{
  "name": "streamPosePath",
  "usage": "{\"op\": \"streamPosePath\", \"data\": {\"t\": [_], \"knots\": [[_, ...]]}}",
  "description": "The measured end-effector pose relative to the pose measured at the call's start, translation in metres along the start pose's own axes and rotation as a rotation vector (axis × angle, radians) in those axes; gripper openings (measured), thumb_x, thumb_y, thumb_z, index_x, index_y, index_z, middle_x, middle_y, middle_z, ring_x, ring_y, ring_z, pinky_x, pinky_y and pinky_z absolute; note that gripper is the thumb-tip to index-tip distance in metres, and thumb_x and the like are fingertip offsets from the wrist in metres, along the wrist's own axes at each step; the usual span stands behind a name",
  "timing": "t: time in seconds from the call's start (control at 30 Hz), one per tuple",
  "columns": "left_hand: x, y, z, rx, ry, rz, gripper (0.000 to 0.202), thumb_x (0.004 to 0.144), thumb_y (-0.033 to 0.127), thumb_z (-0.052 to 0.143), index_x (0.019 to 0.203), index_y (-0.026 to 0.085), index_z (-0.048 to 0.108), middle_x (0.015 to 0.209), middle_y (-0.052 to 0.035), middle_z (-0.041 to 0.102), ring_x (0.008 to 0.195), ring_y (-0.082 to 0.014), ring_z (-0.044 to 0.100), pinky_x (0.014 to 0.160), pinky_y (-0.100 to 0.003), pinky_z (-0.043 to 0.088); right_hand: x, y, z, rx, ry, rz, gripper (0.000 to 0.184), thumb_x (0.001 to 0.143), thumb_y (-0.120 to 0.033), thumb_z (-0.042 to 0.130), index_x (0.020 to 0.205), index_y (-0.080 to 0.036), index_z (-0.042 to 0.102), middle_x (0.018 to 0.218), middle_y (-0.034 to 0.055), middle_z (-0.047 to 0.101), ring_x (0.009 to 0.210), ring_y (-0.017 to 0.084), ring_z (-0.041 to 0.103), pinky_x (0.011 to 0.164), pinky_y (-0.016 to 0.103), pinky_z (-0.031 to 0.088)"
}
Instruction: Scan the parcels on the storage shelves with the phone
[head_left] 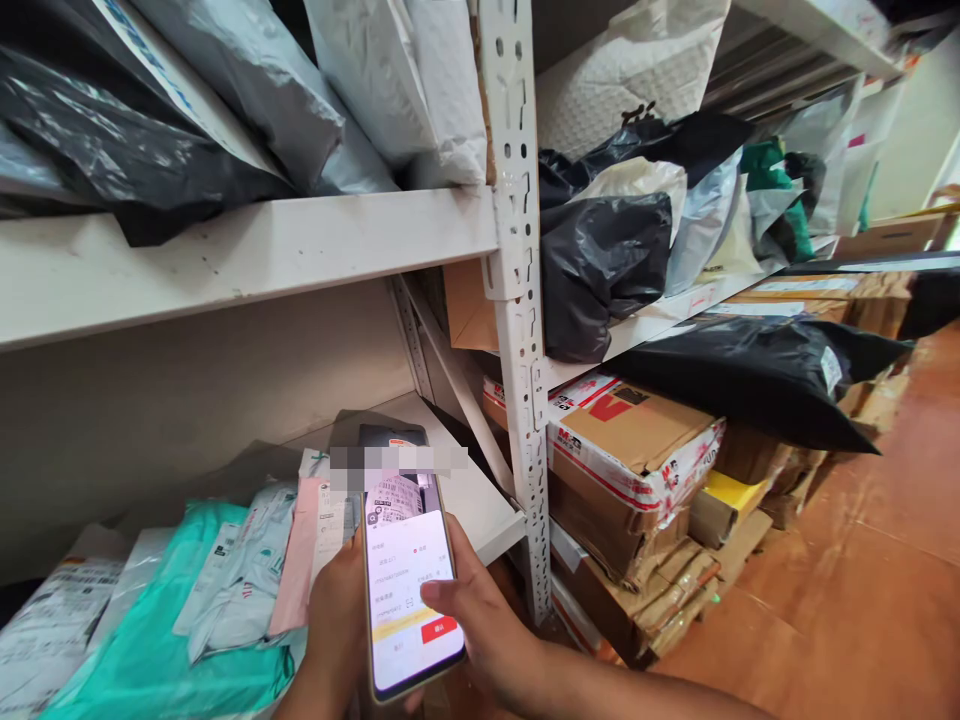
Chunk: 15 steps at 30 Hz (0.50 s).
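Observation:
A smartphone (409, 590) with a lit screen is held upright at the bottom centre of the head view. My left hand (335, 625) wraps around its left edge from behind. My right hand (480, 620) grips its right edge, with the thumb lying on the screen just above a red button. The screen shows a camera picture of a parcel label at the top and text fields below it. Directly behind the phone, a pink parcel (300, 560) and a teal parcel (161, 630) lie on the lower shelf.
White metal shelving (517, 300) holds grey, white and black mailer bags (600, 265) on the upper boards. Cardboard boxes (630, 450) are stacked on the floor at the right, under a large black bag (757, 375). An orange tiled floor (862, 580) runs along the right.

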<state>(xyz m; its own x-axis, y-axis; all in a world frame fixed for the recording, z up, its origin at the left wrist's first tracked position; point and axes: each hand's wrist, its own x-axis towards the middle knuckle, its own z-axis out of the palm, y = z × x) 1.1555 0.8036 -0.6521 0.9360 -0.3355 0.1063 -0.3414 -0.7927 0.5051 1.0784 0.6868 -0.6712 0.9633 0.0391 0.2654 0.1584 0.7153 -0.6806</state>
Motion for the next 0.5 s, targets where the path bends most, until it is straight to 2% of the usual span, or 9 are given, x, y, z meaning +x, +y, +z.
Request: {"op": "streamPosePath", "data": {"t": [0.07,0.13,0.23,0.33,0.4,0.5], "knots": [[0.0,0.0,0.0,0.026,0.004,0.0,0.014,0.082,0.031,0.043,0.074,0.021,0.049,0.067,-0.0074,0.063,0.063,-0.0216,0.058,0.055,-0.028,0.035,-0.001,0.001,-0.002,0.023,-0.032,0.011,0.06,0.068,-0.029,0.07,0.119,-0.024,0.038,0.101,0.0043,0.066,0.077,0.02,0.069,0.039,0.015,0.038],[0.001,0.002,0.0,0.066,-0.009,-0.017,0.011,0.082,0.03,0.045,0.076,0.021,0.049,0.067,-0.0067,0.063,0.062,-0.0212,0.059,0.055,-0.027,0.035,-0.002,0.001,-0.005,0.036,-0.073,0.018,0.065,0.066,-0.026,0.071,0.12,-0.025,0.036,0.098,0.0036,0.067,0.071,0.019,0.069,0.037,0.015,0.039],[0.001,0.01,-0.005,0.109,-0.034,-0.039,0.01,0.086,0.027,0.042,0.082,0.02,0.049,0.072,-0.0068,0.064,0.067,-0.0211,0.06,0.057,-0.027,0.037,-0.007,0.0,-0.008,0.019,-0.125,0.02,0.069,0.062,-0.014,0.069,0.12,-0.025,0.035,0.095,0.0011,0.069,0.069,0.017,0.07,0.042,0.016,0.044],[0.0,0.02,-0.012,0.17,-0.05,-0.079,0.016,0.091,0.026,0.036,0.088,0.018,0.049,0.085,-0.0094,0.063,0.071,-0.0206,0.061,0.06,-0.028,0.041,-0.012,-0.004,-0.008,-0.002,-0.167,0.036,0.067,0.062,-0.01,0.064,0.12,-0.027,0.034,0.097,-0.0008,0.069,0.069,0.015,0.07,0.045,0.015,0.042],[0.001,0.021,-0.016,0.295,0.035,-0.074,0.018,0.091,0.024,0.037,0.097,0.015,0.052,0.101,-0.014,0.058,0.079,-0.0223,0.061,0.064,-0.029,0.044,-0.015,-0.006,-0.008,-0.017,-0.173,0.047,0.068,0.062,-0.01,0.063,0.121,-0.027,0.034,0.103,0.0,0.069,0.073,0.015,0.071,0.046,0.016,0.042],[0.005,0.015,-0.016,0.435,0.351,0.097,0.026,0.089,0.02,0.041,0.108,0.013,0.056,0.112,-0.0179,0.052,0.099,-0.0285,0.056,0.08,-0.037,0.048,-0.019,-0.008,-0.011,-0.057,-0.172,0.066,0.07,0.064,-0.014,0.066,0.123,-0.028,0.033,0.113,0.0026,0.068,0.08,0.019,0.071,0.052,0.023,0.049]]}}
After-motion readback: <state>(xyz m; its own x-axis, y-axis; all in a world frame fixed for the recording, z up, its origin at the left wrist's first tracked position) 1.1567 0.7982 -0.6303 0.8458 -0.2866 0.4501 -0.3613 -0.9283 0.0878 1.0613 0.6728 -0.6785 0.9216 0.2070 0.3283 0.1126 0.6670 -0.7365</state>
